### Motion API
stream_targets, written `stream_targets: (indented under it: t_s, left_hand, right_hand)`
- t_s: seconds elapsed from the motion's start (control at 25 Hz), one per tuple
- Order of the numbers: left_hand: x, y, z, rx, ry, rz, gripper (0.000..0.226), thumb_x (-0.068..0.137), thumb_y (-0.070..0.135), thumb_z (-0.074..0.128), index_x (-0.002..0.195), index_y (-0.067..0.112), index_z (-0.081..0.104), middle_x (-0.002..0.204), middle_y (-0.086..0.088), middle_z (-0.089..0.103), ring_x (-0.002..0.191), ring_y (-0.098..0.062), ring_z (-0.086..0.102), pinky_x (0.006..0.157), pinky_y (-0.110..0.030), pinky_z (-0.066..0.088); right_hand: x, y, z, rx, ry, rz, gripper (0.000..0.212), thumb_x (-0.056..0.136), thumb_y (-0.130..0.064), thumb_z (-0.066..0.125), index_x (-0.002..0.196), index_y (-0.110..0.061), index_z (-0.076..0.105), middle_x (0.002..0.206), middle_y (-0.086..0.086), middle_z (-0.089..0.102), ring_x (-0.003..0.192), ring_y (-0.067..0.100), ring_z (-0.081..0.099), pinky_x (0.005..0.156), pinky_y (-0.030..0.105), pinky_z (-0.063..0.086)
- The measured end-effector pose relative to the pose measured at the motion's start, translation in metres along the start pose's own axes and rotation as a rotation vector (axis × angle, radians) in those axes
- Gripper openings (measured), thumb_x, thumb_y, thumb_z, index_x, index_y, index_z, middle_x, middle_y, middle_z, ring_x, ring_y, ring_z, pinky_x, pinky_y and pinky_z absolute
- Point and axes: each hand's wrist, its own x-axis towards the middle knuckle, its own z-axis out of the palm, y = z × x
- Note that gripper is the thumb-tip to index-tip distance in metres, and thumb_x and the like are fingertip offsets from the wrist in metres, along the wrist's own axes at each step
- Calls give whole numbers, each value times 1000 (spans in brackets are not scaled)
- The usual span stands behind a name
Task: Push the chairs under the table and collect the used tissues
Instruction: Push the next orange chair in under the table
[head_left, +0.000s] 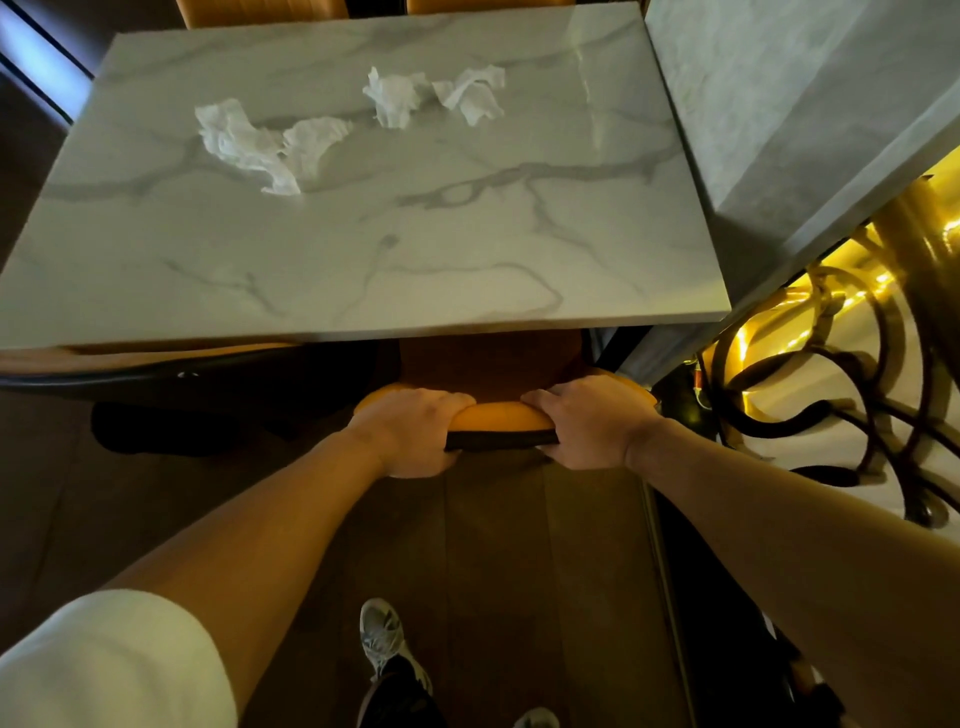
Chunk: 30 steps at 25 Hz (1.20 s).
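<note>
While both hands grip the chair back (501, 417) at 6 o'clock, left hand (410, 434) and right hand (589, 423) fingers closed around it, tissues (260, 143) lie on the table (363, 260) toward 12 o'clock.

Left hand (415, 434), right hand (589, 423): bare, no rings, no watch, no gloves. Forearms bare to above elbow. White short sleeve (104, 660) on left upper arm, plain, unmarked. Dark trousers (400, 696). Grey-white laced sneaker (387, 636) with mesh panels; second sneaker toe (537, 719) at bottom edge.
</note>
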Motion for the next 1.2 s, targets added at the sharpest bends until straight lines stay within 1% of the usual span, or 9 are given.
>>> stream_targets:
  t_s: [0.16,0.28,0.36,0.56,0.72,0.88,0.96,1.04,1.2]
  left_hand:
    - [13,-6,-6,-8,8,-26,67,89,50,67,148,38,39,127,12,60,111,-13,58,99,-42,51]
    - [23,-10,-10,-24,16,-16,64,87,51,67,144,41,40,120,15,61,104,-9,60,94,-40,53]
    - [29,-14,-14,-10,18,-20,63,87,50,67,143,41,41,118,16,61,102,-9,60,93,-40,54]
    - [43,-18,-24,10,3,-18,64,89,50,65,146,38,40,123,13,61,104,-11,60,95,-41,53]
    - [47,-18,-28,20,-3,-27,62,90,48,65,147,37,41,126,13,61,107,-12,60,97,-42,52]
    - [56,-21,-33,22,8,-6,60,90,48,65,144,38,43,124,13,62,106,-10,60,96,-42,52]
    - [61,-23,-34,24,-1,-14,61,89,50,64,144,39,42,124,13,62,105,-11,60,96,-42,52]
    - [67,-25,-37,40,-9,-25,64,88,52,64,146,38,40,127,11,62,109,-12,59,98,-43,51]
    - [76,-26,-44,56,-12,-24,67,90,50,64,150,33,39,133,7,59,116,-16,57,103,-42,48]
  right_hand:
    - [11,10,-6,7,12,3,60,96,-52,58,149,-27,47,115,-6,69,99,15,66,89,34,55]
    - [19,17,-10,9,14,0,60,96,-52,58,149,-27,47,118,-6,68,103,16,66,90,33,54]
    - [25,22,-14,3,20,-4,58,96,-51,58,148,-27,48,116,-6,69,101,15,66,90,34,54]
    - [37,33,-18,6,27,-5,55,95,-52,57,144,-27,51,107,-7,68,93,14,65,84,33,54]
    - [42,38,-19,-14,16,-19,56,95,-53,57,144,-26,52,106,-6,68,92,15,66,82,33,55]
    - [48,46,-22,-31,28,-23,57,95,-54,57,144,-27,51,108,-5,69,97,17,66,86,35,54]
    - [51,50,-25,-43,34,-22,57,96,-55,57,145,-27,51,111,-6,69,99,16,66,85,33,52]
    - [55,55,-28,-48,30,-23,56,95,-55,57,144,-27,52,113,-5,69,100,17,66,84,33,52]
    - [62,64,-33,-18,10,-11,53,94,-54,59,140,-27,55,113,-4,70,99,19,66,90,39,55]
